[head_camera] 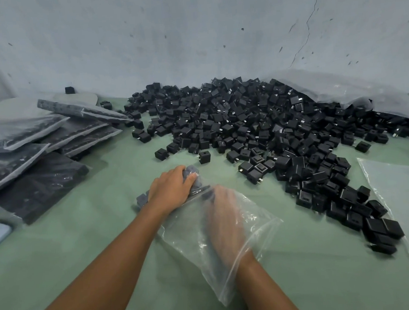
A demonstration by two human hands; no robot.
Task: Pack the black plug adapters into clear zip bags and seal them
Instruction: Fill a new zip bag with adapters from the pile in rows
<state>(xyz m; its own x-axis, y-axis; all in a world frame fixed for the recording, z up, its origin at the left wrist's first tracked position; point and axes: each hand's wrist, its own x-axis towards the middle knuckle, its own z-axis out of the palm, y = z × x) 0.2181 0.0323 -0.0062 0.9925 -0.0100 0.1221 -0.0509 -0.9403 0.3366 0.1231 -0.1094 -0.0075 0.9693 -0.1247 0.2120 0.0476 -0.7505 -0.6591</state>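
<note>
1. The green table [107, 234] carries everything and gives both hands a flat bed to work the bag on.
2. The loose pile of black plug adapters [269, 126] spreads beyond and to the right of the fingertips. It is probably kept that near so each fresh handful is a short reach.
3. A stack of filled bags [29, 155] lies well to the left of the left fingers, out of the packing lane.
4. Spare empty bags [400, 201] lie flat, far right of the right fingers, ready to be taken up next.
5. The clear zip bag [259, 221] lies slantwise on the table, mouth toward the person, its closed end under the left fingers.
6. The right hand [224, 223] is wrist-deep inside the bag, apparently pushing adapters to the bottom. The film blurs it, so I cannot tell whether its fingers are spread or holding something.
7. The left hand [170, 188] curls its fingers together over the bag's far end, gripping it so it does not slide.
8. The bagged adapters [142, 199] sit in a row beneath and beside those left fingers. The bag is not yet sealed.
</note>
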